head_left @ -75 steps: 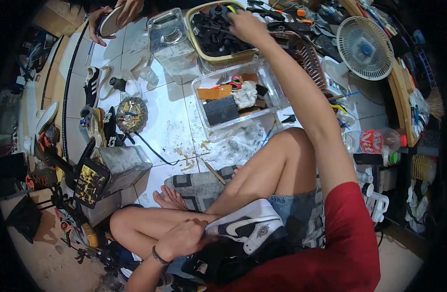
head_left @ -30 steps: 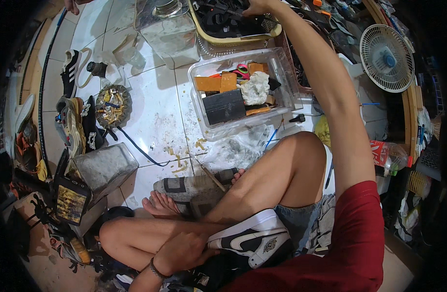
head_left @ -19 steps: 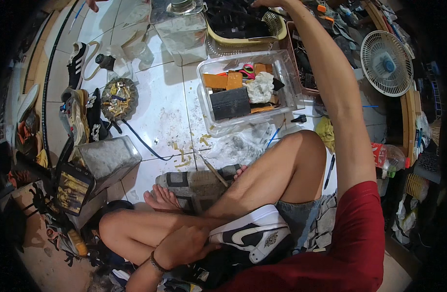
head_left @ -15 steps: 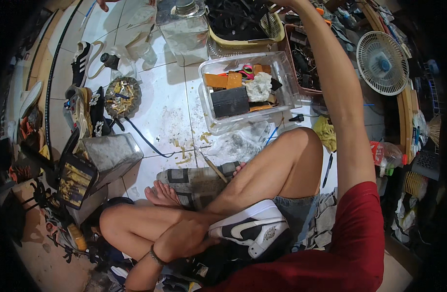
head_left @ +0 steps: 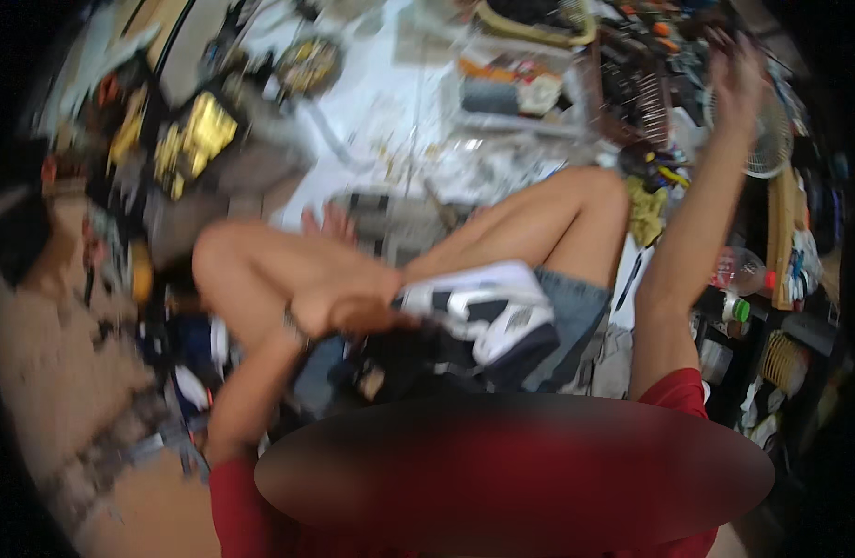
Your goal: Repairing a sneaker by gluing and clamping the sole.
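The picture is blurred. My left hand (head_left: pixel 348 312) grips the toe end of a white-and-black high-top sneaker (head_left: pixel 488 312) lying in my lap on dark cloth (head_left: pixel 381 367). My right hand (head_left: pixel 736 70) is raised at the far right, over the clutter by the white fan (head_left: pixel 770 149); its smeared fingers look spread, with nothing visible in them. Near it are a brown basket (head_left: pixel 651 102) of dark items, a yellow basket (head_left: pixel 539 33) and a clear bin (head_left: pixel 562 126) holding orange, white and dark pieces.
Shoes and clutter crowd the left, with a metal box (head_left: pixel 260 167), a gold-coated piece (head_left: pixel 193 135) and a round ashtray (head_left: pixel 308 65). A patterned mat (head_left: pixel 390 232) lies under my legs. A plastic bottle (head_left: pixel 734 274) and yellow cloth (head_left: pixel 644 214) are at the right.
My right hand has left the yellow basket and moved rightward toward the fan. The view has tilted, shifting the scene upward and blurring it. My left hand stays on the sneaker.
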`<state>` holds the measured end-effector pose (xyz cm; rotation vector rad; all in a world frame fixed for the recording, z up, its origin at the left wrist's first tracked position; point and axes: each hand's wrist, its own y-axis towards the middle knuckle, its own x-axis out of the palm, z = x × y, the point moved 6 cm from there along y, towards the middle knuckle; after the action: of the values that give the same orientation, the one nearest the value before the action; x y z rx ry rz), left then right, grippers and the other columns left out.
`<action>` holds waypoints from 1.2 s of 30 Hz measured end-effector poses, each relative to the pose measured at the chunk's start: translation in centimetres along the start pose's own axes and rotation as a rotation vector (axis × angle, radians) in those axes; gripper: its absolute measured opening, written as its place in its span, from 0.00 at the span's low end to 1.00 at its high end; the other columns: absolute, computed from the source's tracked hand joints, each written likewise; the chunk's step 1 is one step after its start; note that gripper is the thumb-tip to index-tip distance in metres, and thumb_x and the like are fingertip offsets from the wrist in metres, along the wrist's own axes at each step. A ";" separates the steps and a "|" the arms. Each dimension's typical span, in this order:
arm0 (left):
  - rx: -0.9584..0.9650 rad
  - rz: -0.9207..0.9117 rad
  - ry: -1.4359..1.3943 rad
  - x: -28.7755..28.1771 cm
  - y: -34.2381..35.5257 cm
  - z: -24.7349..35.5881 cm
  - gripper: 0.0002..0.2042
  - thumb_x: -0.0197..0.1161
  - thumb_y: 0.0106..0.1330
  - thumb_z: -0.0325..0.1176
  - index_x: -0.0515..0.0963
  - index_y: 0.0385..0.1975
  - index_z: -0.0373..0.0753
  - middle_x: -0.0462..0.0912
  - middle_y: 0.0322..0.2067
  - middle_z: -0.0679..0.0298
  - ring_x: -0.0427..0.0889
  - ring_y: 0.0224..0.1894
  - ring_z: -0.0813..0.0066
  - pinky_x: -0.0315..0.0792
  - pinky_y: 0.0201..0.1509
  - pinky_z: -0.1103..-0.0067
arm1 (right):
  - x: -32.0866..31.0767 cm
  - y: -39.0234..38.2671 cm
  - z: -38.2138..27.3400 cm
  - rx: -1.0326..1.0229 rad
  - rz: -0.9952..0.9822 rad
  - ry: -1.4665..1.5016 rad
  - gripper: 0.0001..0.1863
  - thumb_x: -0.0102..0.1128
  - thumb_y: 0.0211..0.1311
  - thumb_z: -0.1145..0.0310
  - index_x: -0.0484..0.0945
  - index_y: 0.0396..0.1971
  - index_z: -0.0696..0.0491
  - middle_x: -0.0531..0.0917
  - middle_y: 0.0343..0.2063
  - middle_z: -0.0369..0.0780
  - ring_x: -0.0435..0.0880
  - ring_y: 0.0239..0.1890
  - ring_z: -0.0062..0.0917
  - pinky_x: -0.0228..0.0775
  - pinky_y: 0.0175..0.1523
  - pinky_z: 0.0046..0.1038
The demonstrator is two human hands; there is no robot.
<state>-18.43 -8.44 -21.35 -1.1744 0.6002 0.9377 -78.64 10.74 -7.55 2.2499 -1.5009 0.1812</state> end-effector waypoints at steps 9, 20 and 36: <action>0.192 0.062 -0.371 -2.4 -1.1 2.5 0.21 0.65 0.61 0.46 0.82 0.35 0.27 0.81 0.29 0.38 0.82 0.35 0.40 0.75 0.43 0.56 | 0.4 -32.6 -1.9 0.518 -0.260 -0.148 0.20 0.53 0.64 0.67 0.73 0.54 0.59 0.79 0.39 0.37 0.77 0.35 0.20 0.70 0.41 0.24; 0.111 0.132 -0.055 -3.8 -2.2 5.2 0.26 0.68 0.56 0.47 0.78 0.34 0.23 0.82 0.30 0.38 0.82 0.35 0.42 0.76 0.42 0.60 | 8.3 -34.5 -7.5 -0.009 -0.382 -1.369 0.23 0.66 0.59 0.61 0.78 0.54 0.48 0.76 0.43 0.47 0.79 0.45 0.42 0.72 0.48 0.37; 0.216 0.155 0.139 -1.8 0.2 5.3 0.15 0.66 0.58 0.41 0.75 0.34 0.35 0.80 0.21 0.58 0.83 0.26 0.61 0.76 0.30 0.73 | 9.2 -14.5 18.3 0.076 -0.802 -1.680 0.23 0.71 0.52 0.55 0.82 0.40 0.57 0.85 0.39 0.52 0.84 0.43 0.47 0.78 0.48 0.43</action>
<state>-19.91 -3.96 -18.36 -1.0150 0.8924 0.9009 -64.05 -0.02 -24.97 2.7717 -0.7468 -2.3093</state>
